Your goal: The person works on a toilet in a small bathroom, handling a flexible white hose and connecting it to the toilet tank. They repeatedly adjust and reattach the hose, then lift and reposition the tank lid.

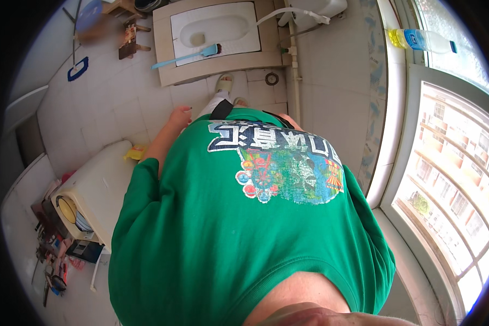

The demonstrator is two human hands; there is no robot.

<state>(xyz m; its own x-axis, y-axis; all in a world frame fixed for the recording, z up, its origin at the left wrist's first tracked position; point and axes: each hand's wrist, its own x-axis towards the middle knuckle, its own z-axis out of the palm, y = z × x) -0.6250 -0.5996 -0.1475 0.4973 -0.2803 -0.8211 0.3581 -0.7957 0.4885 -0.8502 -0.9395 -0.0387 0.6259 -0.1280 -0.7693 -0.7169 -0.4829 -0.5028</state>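
My left hand [179, 116] hangs beside my left hip. Its fingers are slightly bent, and nothing shows in them. At my right side, a strip of skin of my right arm or hand [293, 123] shows past the green shirt [217, 217]; its fingers are hidden. Ahead of my feet, a light-blue long-handled brush [186, 57] lies across the near edge of a white squat toilet [217, 30], with dark bristles at its right end. Neither hand is seen touching it. A light-coloured sandal [224, 82] is on one foot.
A tiled ledge [168, 76] surrounds the toilet. Left stand a blue-edged mop [78, 69], a wooden stool [129, 41] and a white appliance [95, 179] with a yellow packet [136, 152] on it. To the right are a pipe [295, 81], a bottle [421, 41] and a window [445, 190].
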